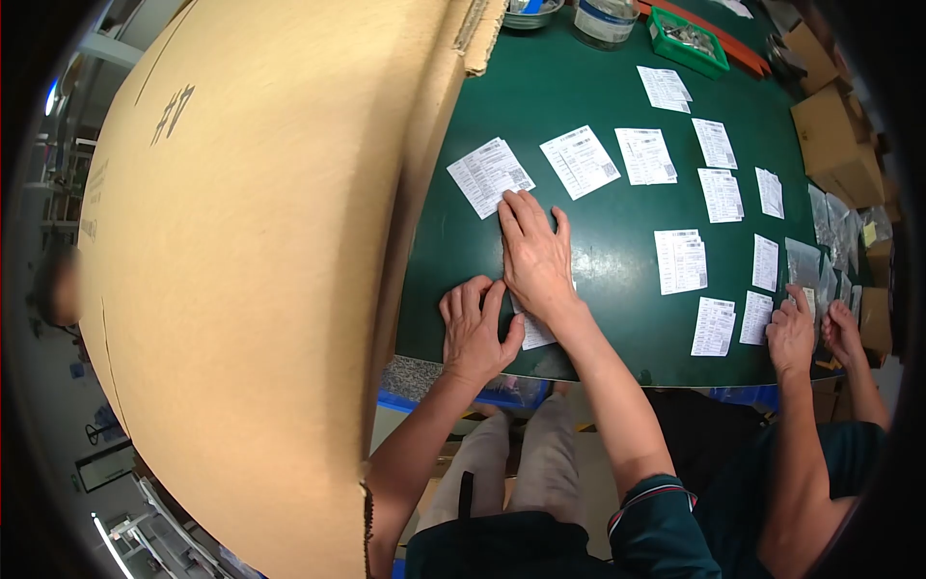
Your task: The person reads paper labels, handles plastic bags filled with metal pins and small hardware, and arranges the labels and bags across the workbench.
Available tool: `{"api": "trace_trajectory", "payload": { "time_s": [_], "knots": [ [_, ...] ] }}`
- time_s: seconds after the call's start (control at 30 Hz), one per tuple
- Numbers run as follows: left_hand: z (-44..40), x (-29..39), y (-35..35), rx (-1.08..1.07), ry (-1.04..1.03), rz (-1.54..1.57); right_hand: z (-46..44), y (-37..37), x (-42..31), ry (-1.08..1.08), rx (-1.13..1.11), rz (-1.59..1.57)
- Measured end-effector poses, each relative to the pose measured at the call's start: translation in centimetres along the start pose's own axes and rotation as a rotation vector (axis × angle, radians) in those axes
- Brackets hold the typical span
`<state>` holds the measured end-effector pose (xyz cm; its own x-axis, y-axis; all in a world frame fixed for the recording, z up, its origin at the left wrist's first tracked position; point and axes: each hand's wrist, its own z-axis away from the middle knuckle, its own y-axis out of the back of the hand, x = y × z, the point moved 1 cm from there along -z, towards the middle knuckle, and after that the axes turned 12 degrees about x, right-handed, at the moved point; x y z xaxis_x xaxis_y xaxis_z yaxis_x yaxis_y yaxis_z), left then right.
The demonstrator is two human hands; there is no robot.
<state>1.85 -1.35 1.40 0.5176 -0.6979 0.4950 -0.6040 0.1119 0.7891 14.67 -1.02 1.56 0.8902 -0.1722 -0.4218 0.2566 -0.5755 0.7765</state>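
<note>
My right hand [540,253] lies palm down on the green table, fingers stretched out. Its fingertips reach the lower edge of a small stack of printed label sheets [487,177]. Beneath its wrist, more white printed paper [536,334] shows in part; the rest is hidden by the hands. Close beside it on the left, my left hand [477,328] rests on the table with bent fingers and the thumb apart, near that partly covered paper. I see nothing gripped in either hand. Further label stacks, such as one [581,162] and another [646,156], lie beyond.
A large cardboard box [260,241] stands tight against my left side. On the right, a co-worker's hands [793,333] are near labels and plastic bags [803,261]. A green tray of small parts [687,41] and a clear jar [605,21] stand at the back.
</note>
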Motion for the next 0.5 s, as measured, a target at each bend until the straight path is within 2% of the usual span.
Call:
{"api": "trace_trajectory", "payload": {
  "time_s": [0.47,0.5],
  "knots": [
    [-0.02,-0.08,0.12,-0.008,0.007,-0.001,-0.11,0.20,-0.14,-0.022,0.000,0.006],
    [-0.07,-0.04,0.00,-0.018,0.013,-0.002,-0.19,0.49,-0.02,-0.061,0.041,-0.066]
  ]
}}
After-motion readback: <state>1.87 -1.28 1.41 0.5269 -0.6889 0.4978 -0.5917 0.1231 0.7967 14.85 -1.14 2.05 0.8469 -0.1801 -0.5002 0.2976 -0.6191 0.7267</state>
